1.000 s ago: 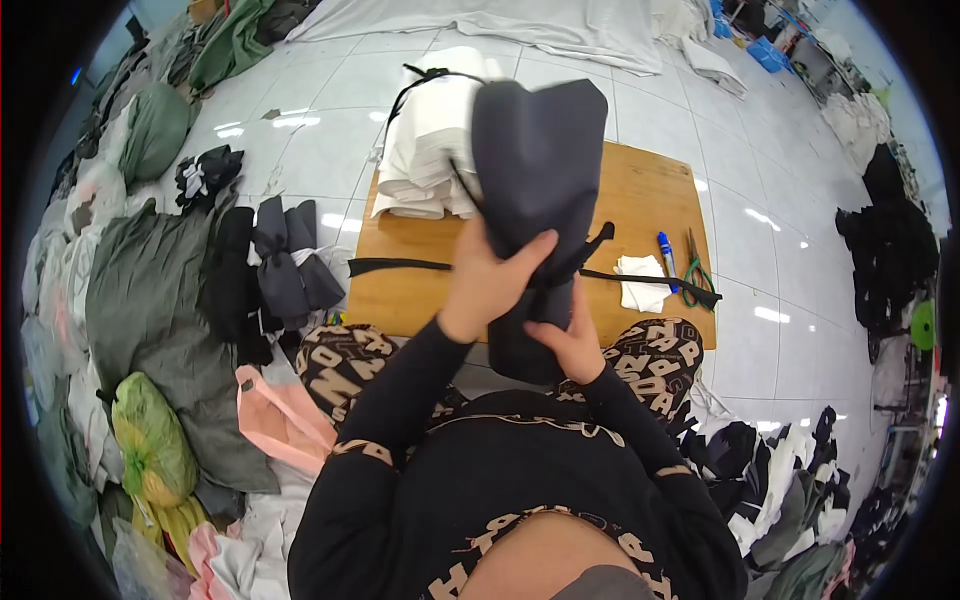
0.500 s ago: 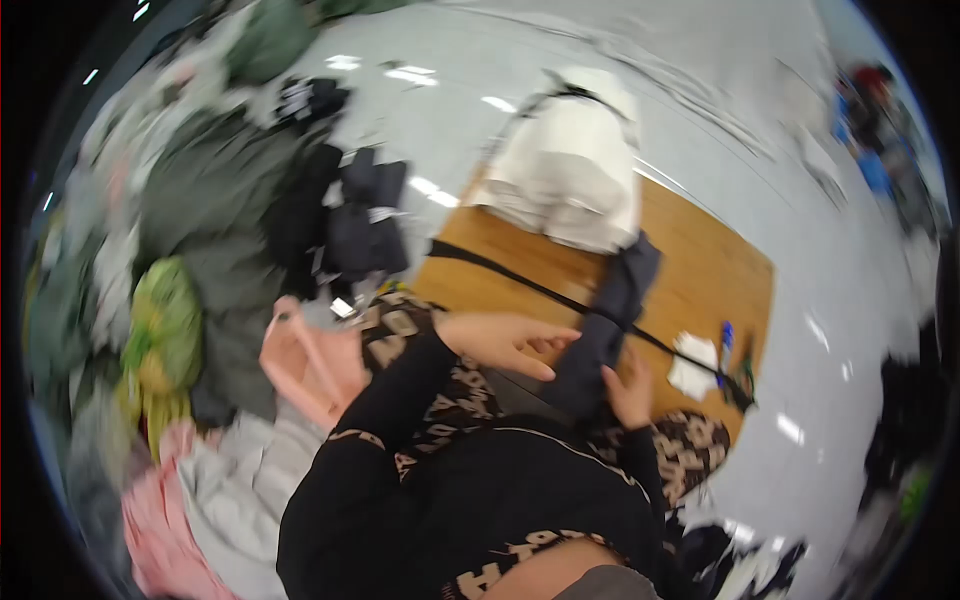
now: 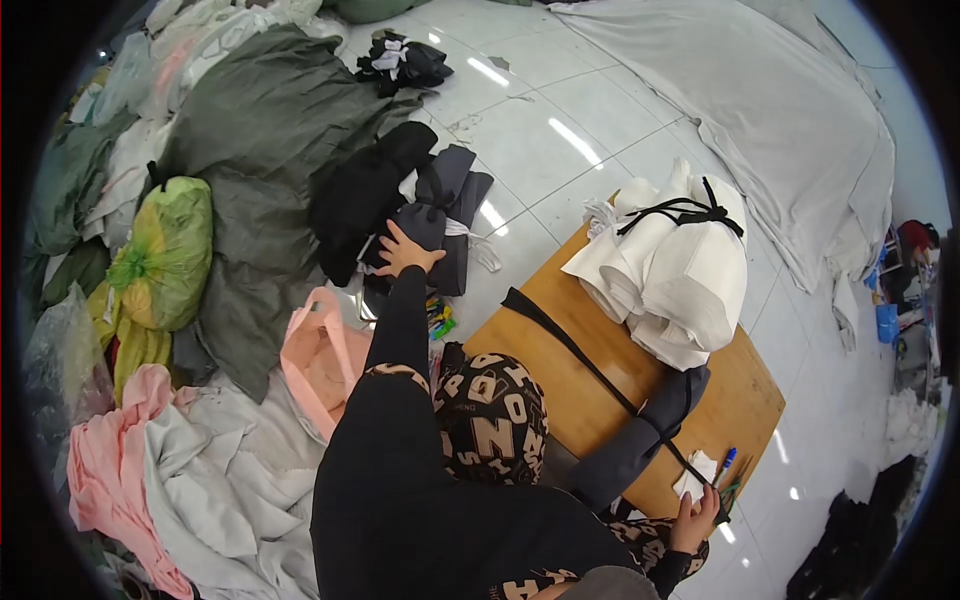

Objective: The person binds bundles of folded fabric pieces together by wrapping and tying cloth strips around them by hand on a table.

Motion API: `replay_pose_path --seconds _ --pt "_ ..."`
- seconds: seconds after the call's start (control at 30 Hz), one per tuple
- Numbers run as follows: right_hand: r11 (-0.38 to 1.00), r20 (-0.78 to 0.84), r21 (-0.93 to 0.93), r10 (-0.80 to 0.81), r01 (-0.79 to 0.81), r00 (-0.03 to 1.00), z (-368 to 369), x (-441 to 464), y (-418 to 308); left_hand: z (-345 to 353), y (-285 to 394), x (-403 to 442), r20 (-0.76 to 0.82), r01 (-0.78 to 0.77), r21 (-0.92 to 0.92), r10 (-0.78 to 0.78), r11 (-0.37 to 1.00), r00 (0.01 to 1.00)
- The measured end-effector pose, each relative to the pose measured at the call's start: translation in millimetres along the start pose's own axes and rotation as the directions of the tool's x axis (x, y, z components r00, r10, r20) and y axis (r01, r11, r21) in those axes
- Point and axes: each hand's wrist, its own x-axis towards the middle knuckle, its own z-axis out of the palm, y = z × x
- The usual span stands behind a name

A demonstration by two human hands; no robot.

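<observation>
The dark grey rolled cloth bundle [image 3: 618, 455] now lies free of both hands, partly on the brown wooden board [image 3: 545, 365], long axis slanting from the lap toward the white fabric rolls [image 3: 690, 285]. The left hand [image 3: 408, 250] has gone over to the tied dark grey cloth rolls [image 3: 420, 222], fingers spread wide. The right hand [image 3: 693, 520] is half-curled by the black strap [image 3: 570, 343]; I can't tell if it grips. The open pink bag's [image 3: 325, 355] contents are unclear.

2 hands [image 3: 408, 250] [image 3: 690, 524], 1 board [image 3: 530, 350], 1 marker [image 3: 729, 460]
</observation>
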Motion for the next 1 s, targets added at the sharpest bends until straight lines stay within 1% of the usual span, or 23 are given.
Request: replay_pose_path --seconds 0.07,0.13,0.2,0.23,0.27,0.3,0.37,0.43,0.53,0.57,0.6,0.63,0.67,0.7,0.73,0.77,0.8,0.83,0.87,0.9,0.93,0.97,1.0 --pt "0.996 0.032 -0.069 0.051 -0.049 0.998 -8 -4 -11 6 -1 9 0.064 0.021 -0.041 -0.018 0.999 0.998" --pt "0.995 0.076 -0.097 -0.019 0.026 0.997 -6 -2 -27 13 -10 34 0.135 0.031 -0.138 -0.012 0.99 0.991" --pt "0.995 0.163 -0.038 -0.085 0.092 0.983 -2 2 -49 36 -18 62 0.12 -0.083 -0.322 0.127 0.943 0.985" --pt "0.988 0.208 0.009 -0.152 0.153 0.966 3 4 -62 28 -12 54 0.132 -0.017 -0.515 0.099 0.857 0.986" --pt "0.983 0.255 0.089 -0.179 0.162 0.95 8 7 -71 18 -8 44 0.314 0.15 -0.781 0.174 0.606 0.933" --pt "0.971 0.298 0.175 -0.209 0.162 0.931 16 10 -80 1 -2 32 0.431 0.35 -0.893 0.312 0.282 0.847" --pt "0.928 0.395 0.35 -0.269 0.127 0.878 31 13 -105 -58 8 -34 0.326 0.325 -0.941 0.501 0.092 0.802" --pt "0.857 0.484 0.512 -0.342 0.056 0.806 43 16 -141 -97 10 -89 0.227 0.224 -0.971 0.621 0.084 0.75" --pt "0.735 0.323 0.672 -0.397 0.087 0.859 69 24 -158 -136 1 -165 0.103 -0.014 -0.99 0.799 0.137 0.592" --pt "0.74 0.234 0.666 -0.327 0.094 0.916 77 27 -159 -151 -2 -194 0.162 0.109 -0.987 0.826 0.122 0.54" --pt "0.747 0.14 0.658 -0.248 0.097 0.959 85 33 -155 -145 -7 -211 0.128 0.074 -0.992 0.838 0.105 0.531" --pt "0.754 0.04 0.649 -0.164 0.099 0.986 90 35 -144 -150 -13 -227 0.155 0.005 -0.985 0.87 0.173 0.469" --pt "0.868 -0.015 0.463 -0.194 0.179 0.981 94 35 -131 -157 -18 -243 0.185 -0.071 -0.97 0.897 0.232 0.401" --pt "0.938 -0.062 0.248 -0.232 0.24 0.971 96 33 -118 -159 -22 -258 0.24 -0.022 -0.965 0.917 0.261 0.319" --pt "0.96 -0.096 0.017 -0.276 0.278 0.956 102 31 -101 -159 -26 -272 0.291 0.024 -0.956 0.928 0.294 0.232" --pt "0.962 -0.117 -0.111 -0.261 0.249 0.958 110 21 -86 -158 -28 -285 0.276 0.061 -0.961 0.949 0.269 0.156" --pt "0.969 0.044 -0.195 -0.149 0.155 0.988 117 17 -73 -156 -31 -295 0.295 0.04 -0.955 0.95 0.293 0.101" --pt "0.968 0.073 0.058 -0.247 0.243 0.966 128 17 -55 -154 -31 -304 0.321 0.112 -0.943 0.946 0.315 0.044" --pt "0.9 0.067 0.307 -0.345 0.31 0.936 142 17 -33 -151 -29 -312 0.345 0.181 -0.922 0.938 0.343 -0.02" --pt "0.899 0.095 0.269 -0.381 0.345 0.92 152 18 -25 -151 -27 -319 0.341 0.146 -0.931 0.94 0.335 0.023" --pt "0.909 0.064 0.285 -0.336 0.306 0.94 150 18 -28 -150 -22 -326 0.333 0.115 -0.938 0.942 0.326 0.043" --pt "0.915 0.033 0.303 -0.29 0.267 0.956 147 19 -34 -144 -18 -329 0.377 0.101 -0.922 0.926 0.373 0.02" --pt "0.908 -0.058 0.384 -0.158 0.168 0.986 135 14 -44 -147 -10 -334 0.427 0.133 -0.896 0.904 0.423 0.003"
